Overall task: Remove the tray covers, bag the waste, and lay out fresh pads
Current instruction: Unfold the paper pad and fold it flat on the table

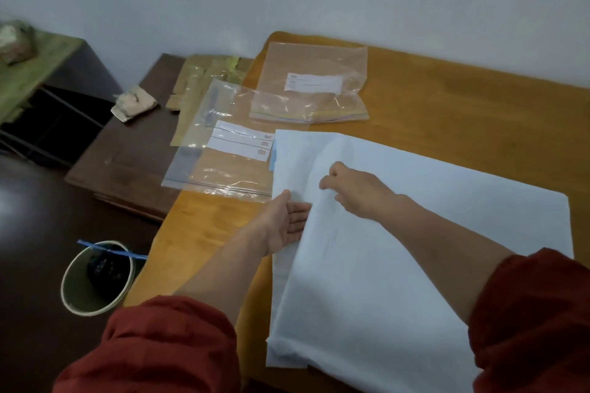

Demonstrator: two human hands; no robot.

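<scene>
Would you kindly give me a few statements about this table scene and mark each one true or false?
1. Both hands are on the large white pad. True: left hand at its left edge, right hand on top.
2. Two clear plastic zip bags with white labels lie beyond the pad. True.
3. The round waste bin stands on the orange wooden table. False: it is on the floor, left of the table.
4. The person wears blue sleeves. False: they are rust-red.
</scene>
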